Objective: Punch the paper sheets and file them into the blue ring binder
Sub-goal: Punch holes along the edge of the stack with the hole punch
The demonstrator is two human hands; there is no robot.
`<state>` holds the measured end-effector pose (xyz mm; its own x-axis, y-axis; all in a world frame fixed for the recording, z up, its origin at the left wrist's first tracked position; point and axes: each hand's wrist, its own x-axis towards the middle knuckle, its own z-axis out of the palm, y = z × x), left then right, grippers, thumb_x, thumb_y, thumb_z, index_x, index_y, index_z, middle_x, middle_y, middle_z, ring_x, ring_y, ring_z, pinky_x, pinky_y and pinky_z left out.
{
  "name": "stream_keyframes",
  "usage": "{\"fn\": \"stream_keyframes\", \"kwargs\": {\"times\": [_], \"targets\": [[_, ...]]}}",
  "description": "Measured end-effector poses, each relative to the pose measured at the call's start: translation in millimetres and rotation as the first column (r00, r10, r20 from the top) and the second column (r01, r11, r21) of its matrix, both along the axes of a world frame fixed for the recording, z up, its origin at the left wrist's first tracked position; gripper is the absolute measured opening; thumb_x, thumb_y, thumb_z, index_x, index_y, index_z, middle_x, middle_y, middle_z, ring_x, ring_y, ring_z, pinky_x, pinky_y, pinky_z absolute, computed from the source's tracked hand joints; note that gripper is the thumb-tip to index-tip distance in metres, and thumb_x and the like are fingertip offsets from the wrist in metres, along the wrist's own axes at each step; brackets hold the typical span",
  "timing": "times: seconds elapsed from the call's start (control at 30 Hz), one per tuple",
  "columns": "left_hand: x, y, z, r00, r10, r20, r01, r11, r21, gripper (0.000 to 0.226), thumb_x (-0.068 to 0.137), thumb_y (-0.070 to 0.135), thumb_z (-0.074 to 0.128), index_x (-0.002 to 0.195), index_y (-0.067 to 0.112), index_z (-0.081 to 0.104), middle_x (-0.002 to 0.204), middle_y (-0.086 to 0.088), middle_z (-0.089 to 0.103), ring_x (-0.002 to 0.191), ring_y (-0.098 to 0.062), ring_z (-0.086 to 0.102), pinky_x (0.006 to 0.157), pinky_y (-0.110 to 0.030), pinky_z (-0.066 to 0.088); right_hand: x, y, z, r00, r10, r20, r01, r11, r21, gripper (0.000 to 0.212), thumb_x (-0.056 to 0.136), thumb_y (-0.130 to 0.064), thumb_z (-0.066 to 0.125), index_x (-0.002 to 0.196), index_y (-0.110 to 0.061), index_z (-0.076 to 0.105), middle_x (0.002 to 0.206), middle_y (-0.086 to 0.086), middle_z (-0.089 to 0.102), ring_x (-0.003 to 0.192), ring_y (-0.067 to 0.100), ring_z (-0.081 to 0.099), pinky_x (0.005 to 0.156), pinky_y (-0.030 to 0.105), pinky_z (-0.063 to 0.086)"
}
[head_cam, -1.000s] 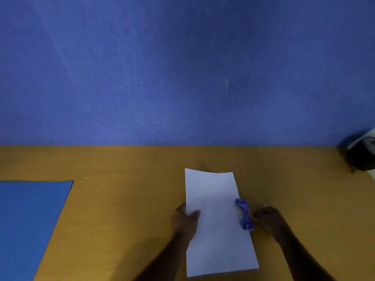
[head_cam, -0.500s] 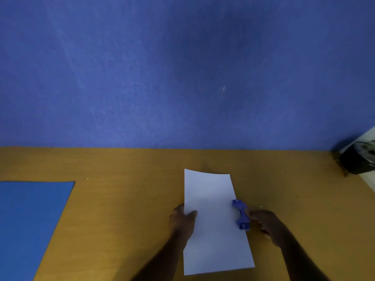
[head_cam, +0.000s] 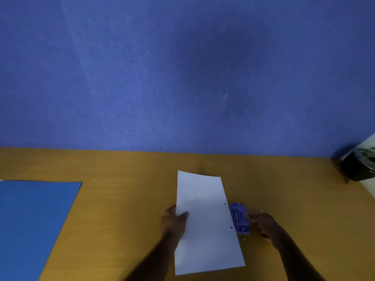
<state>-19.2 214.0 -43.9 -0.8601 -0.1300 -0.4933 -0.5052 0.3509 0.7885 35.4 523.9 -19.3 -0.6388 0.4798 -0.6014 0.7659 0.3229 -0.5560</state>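
Pinched at its left edge by the left hand (head_cam: pixel 175 221), the white paper sheet (head_cam: pixel 205 224) lies lower centre on the wooden table (head_cam: pixel 125 199), two holes showing; the right hand (head_cam: pixel 263 226) grips the small blue hole punch (head_cam: pixel 240 218) touching the sheet's right edge. A blue ring binder (head_cam: pixel 30 220) lies closed at lower left.

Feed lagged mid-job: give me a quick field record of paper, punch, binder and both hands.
paper: white paper sheet flat on the wooden table, two holes near its right edge
punch: small blue plastic hole punch, beside that edge, off the sheet
binder: blue ring binder, closed, far left
left hand: gripping the sheet's left edge
right hand: touching the punch
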Motion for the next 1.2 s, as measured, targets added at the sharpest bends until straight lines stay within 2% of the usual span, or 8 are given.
{"fn": "stream_keyframes", "kwargs": {"times": [0.33,0.47,0.53,0.63,0.77,0.83,1.03,1.2], "targets": [[2,-36,17,0.996,0.084,-0.032,-0.081,0.994,0.074,0.042,0.08,0.024,0.077,0.117,0.008,0.067,0.115,-0.007,0.071,0.105,-0.029,0.066,0.093,-0.038,0.054,-2,-37,30,0.999,-0.04,-0.033,0.038,0.998,-0.04,0.026,0.085,-0.032,0.071,0.086,-0.007,0.066,0.092,0.018,0.069,0.084,0.03,0.061,0.085,0.042,0.048],[2,-42,25,0.994,0.098,-0.049,-0.093,0.991,0.098,0.035,0.079,0.024,0.079,0.11,0.011,0.07,0.109,-0.003,0.072,0.096,-0.022,0.066,0.087,-0.034,0.054,1,-48,21,0.984,0.0,-0.181,0.069,0.926,0.371,0.062,0.071,-0.046,0.08,0.117,-0.01,0.059,0.111,0.014,0.065,0.091,0.027,0.062,0.072,0.036,0.052],[3,-44,33,0.991,0.113,-0.067,-0.102,0.984,0.146,0.028,0.08,0.019,0.078,0.106,0.016,0.07,0.104,0.001,0.071,0.089,-0.017,0.062,0.081,-0.027,0.049,3,-67,29,0.933,0.095,-0.346,0.092,0.869,0.487,0.054,0.075,-0.045,0.077,0.116,-0.014,0.061,0.104,0.007,0.063,0.09,0.022,0.06,0.072,0.036,0.052],[3,-48,36,0.99,0.129,-0.059,-0.114,0.972,0.207,0.031,0.078,0.018,0.08,0.107,0.011,0.072,0.105,-0.003,0.074,0.092,-0.021,0.067,0.083,-0.032,0.054,-3,-105,48,0.885,0.127,-0.448,-0.012,0.968,0.252,0.016,0.087,-0.034,0.068,0.094,-0.02,0.068,0.084,-0.004,0.065,0.077,0.017,0.062,0.072,0.035,0.052],[0,-54,22,0.992,0.117,-0.051,-0.103,0.968,0.227,0.056,0.061,0.049,0.081,0.109,0.022,0.071,0.105,0.005,0.074,0.095,-0.021,0.07,0.089,-0.047,0.058,-3,-128,52,0.888,0.005,-0.46,-0.07,0.99,-0.125,0.024,0.092,-0.02,0.063,0.078,-0.004,0.074,0.054,-0.002,0.062,0.05,0.012,0.055,0.05,0.023,0.04],[-3,-58,8,0.991,0.116,-0.067,-0.098,0.969,0.226,0.063,0.056,0.056,0.078,0.11,0.025,0.07,0.104,0.008,0.074,0.094,-0.021,0.07,0.088,-0.048,0.058,-2,-132,57,0.886,-0.051,-0.461,-0.058,0.974,-0.219,0.021,0.091,-0.014,0.064,0.084,0.003,0.074,0.065,0.011,0.069,0.051,0.015,0.061,0.043,0.021,0.042],[3,-71,42,0.991,0.111,-0.07,-0.09,0.961,0.261,0.05,0.071,0.035,0.083,0.115,0.015,0.069,0.109,0.0,0.073,0.097,-0.024,0.068,0.093,-0.048,0.055,-8,-141,75,0.896,-0.228,-0.381,0.025,0.882,-0.471,0.015,0.087,-0.011,0.067,0.089,0.001,0.074,0.088,0.024,0.072,0.072,0.034,0.068,0.067,0.04,0.05],[1,-71,52,0.996,0.079,-0.051,-0.071,0.987,0.143,0.093,0.05,0.049,0.087,0.128,0.011,0.054,0.127,-0.01,0.062,0.111,-0.032,0.061,0.098,-0.045,0.051,-11,-159,102,0.879,-0.226,-0.42,-0.031,0.851,-0.524,0.02,0.091,-0.017,0.062,0.099,0.0,0.072,0.096,0.019,0.074,0.089,0.041,0.069,0.074,0.044,0.053]]}}
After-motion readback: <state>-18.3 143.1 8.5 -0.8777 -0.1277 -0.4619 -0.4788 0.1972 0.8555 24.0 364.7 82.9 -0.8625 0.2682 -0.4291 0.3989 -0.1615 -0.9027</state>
